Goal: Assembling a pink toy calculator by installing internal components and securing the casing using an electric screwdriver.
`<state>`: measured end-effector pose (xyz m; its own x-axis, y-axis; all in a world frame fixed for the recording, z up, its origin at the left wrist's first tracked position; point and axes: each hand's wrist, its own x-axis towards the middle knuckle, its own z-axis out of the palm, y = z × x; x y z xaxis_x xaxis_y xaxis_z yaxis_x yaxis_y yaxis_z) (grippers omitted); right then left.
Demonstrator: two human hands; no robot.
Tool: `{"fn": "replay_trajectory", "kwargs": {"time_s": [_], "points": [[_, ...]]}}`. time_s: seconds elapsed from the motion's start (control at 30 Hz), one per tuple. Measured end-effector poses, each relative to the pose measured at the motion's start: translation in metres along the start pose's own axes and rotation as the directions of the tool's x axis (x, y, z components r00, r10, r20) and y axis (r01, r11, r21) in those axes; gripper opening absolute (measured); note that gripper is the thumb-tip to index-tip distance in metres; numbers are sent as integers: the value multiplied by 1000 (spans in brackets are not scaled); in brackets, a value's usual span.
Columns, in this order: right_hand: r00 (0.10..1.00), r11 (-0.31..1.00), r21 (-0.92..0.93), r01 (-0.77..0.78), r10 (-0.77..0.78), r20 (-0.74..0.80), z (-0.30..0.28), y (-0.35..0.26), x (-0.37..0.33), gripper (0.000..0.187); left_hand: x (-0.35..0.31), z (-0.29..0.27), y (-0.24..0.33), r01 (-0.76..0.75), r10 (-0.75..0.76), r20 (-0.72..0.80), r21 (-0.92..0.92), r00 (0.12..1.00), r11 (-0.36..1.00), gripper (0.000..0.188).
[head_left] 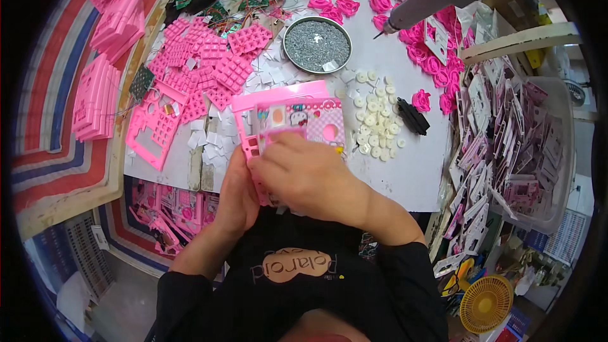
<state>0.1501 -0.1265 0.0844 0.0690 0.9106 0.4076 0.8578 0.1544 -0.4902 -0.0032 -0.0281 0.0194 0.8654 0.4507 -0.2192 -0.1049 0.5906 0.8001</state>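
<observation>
My left hand (pixel 235 191) is wrapped round the left side of a pink plastic casing (pixel 242 113), which has a row of small square holes. Over the casing lies a printed panel (pixel 329 116) with cartoon pictures, a pink check pattern and a round hole. My right hand (pixel 310 177) reaches across the panel's lower left part. Its fingers are bunched together and bent down against the panel; the fingertips and anything they pinch are hidden. Just beyond the casing stands a round tin of small metal screws (pixel 316 44).
Pink keypads (pixel 215 66) and white paper squares (pixel 212 142) lie left, near stacked pink casings (pixel 96 98). Cream round pieces (pixel 378 117) and a black part (pixel 413 116) lie right. An electric screwdriver (pixel 424 1) hangs over pink rings (pixel 418 54). Printed panels (pixel 484 126) crowd the right edge.
</observation>
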Motion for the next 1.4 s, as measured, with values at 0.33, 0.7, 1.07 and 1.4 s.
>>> {"fn": "replay_trajectory", "kwargs": {"time_s": [0.33,0.7,1.07,1.4], "points": [[733,371,899,-234,675,-88,-19,14,-48,57,2,1,11,217,-228,-12,-258,974,941,64],[795,164,975,-147,607,18,38,10,-61,33,25,5,5,-481,546,-137,332,827,812,77],[782,137,980,-145,622,29,43,4,-58,38,27,13,45,-238,356,-195,451,914,860,114],[696,28,994,-104,716,53,58,-7,-47,30,4,12,51,-264,311,-210,223,927,938,101]]}}
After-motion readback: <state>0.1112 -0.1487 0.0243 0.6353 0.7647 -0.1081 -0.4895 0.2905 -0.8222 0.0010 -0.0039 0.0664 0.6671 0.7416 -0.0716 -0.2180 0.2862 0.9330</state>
